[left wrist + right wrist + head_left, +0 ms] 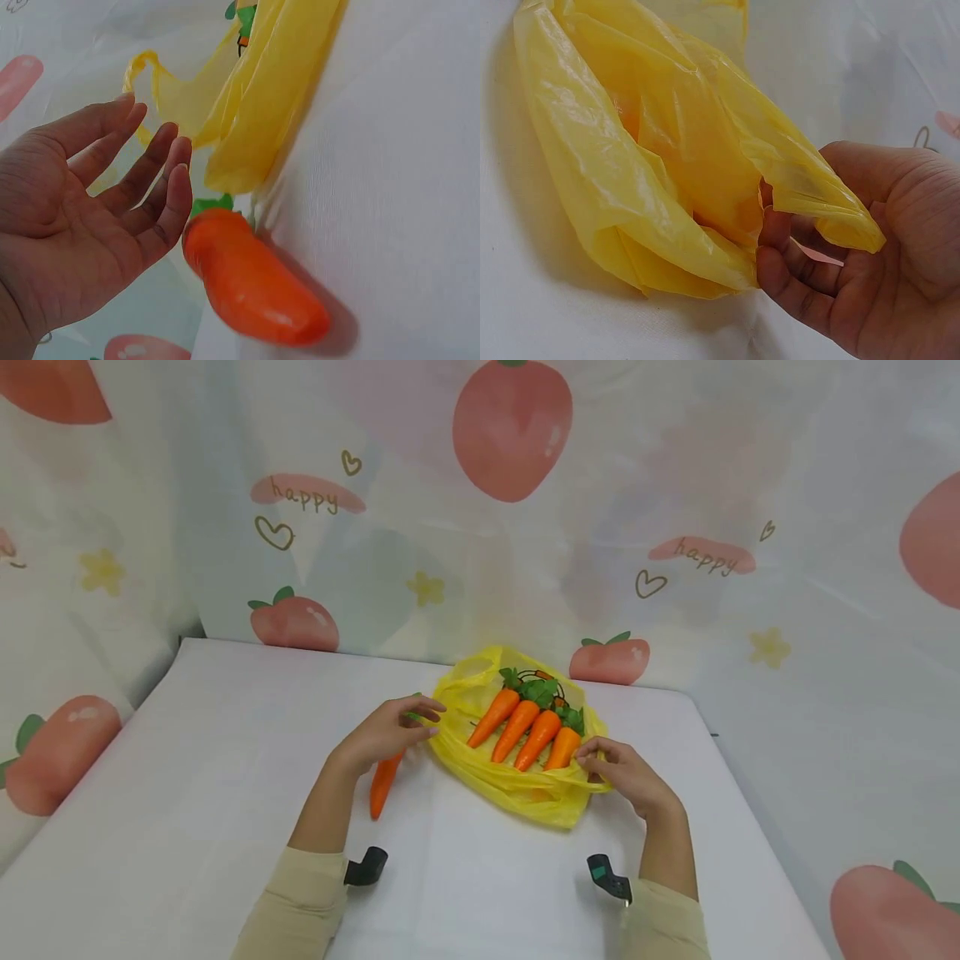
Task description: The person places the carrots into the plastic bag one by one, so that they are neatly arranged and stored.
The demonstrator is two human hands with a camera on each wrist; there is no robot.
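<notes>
A yellow plastic bag [480, 777] lies with its mouth spread, and several orange carrots [516, 731] with green tops rest side by side in it. My right hand [626, 774] grips the bag's right edge; in the right wrist view its fingers curl around the thin yellow plastic [802, 187]. At the bag's left side is my left hand [386, 731], fingers loosely bent and nothing held between them. One more carrot [384, 785] lies outside the bag, below the left hand, its top partly hidden by it. In the left wrist view this carrot [251, 281] sits just past the fingertips.
A white cloth covers the table [225, 760]. Behind and beside it hangs a curtain [487, 560] printed with fruit, hearts and flowers. Black camera mounts [366, 866] stick out from both wrists over the tabletop.
</notes>
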